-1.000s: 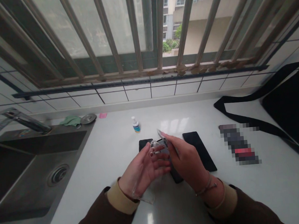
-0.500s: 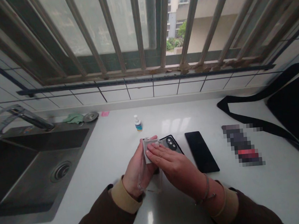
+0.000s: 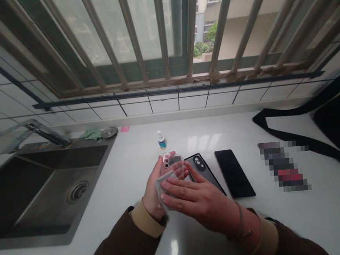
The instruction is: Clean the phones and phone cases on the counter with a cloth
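A clear phone case lies in my left hand, whose fingers wrap round it from below, its camera cutouts toward the window. My right hand presses a light grey cloth flat against the lower part of the case, fingers together on top of it. Just beyond my right hand, a dark-framed phone case with camera cutouts rests on the counter, partly covered by the hand. To its right lies a black phone, face up. Farther back stands a small white spray bottle with a blue label.
On the left is a steel sink with a faucet. A green rag, a drain strainer and a pink slip sit by its back edge. At right are a blurred-out item and a black strap. A barred window rises behind.
The cloth under my right hand has slid from the top end of the clear case down toward its lower end, uncovering the camera cutouts. The view has shifted slightly.
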The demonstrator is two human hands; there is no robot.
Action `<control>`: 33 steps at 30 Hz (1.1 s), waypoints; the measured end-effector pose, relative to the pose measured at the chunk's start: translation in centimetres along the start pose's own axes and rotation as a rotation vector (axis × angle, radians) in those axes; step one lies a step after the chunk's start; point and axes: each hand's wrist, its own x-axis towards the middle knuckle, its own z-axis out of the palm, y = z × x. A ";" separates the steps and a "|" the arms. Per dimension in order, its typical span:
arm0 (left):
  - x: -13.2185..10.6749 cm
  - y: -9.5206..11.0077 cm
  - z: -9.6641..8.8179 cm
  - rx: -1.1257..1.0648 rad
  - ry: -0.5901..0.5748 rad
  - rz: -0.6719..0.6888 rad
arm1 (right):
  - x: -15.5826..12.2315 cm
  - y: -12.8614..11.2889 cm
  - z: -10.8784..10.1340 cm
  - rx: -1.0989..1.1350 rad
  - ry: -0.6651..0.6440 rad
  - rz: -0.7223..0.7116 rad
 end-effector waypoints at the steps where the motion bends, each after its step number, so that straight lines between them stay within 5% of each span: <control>1: 0.1 -0.3 0.0 0.017 -0.013 0.012 | 0.0 0.1 0.2 -0.026 0.022 0.037; 7: 0.5 -2.2 -0.1 -0.028 -0.077 0.064 | -0.5 1.1 1.0 -0.136 0.099 0.246; 15: -0.1 0.2 -0.1 0.008 -0.019 -0.020 | 0.3 -0.1 -0.1 0.010 0.022 -0.047; 23: -0.4 -1.2 0.8 0.036 -0.153 -0.025 | -0.8 2.3 0.5 -0.193 0.112 0.330; 29: -0.1 0.3 0.6 0.008 0.024 0.062 | -0.4 1.2 0.0 -0.056 0.016 0.031; 33: -0.1 2.3 0.1 0.005 -0.022 0.031 | 0.1 0.1 -0.8 0.039 -0.065 -0.087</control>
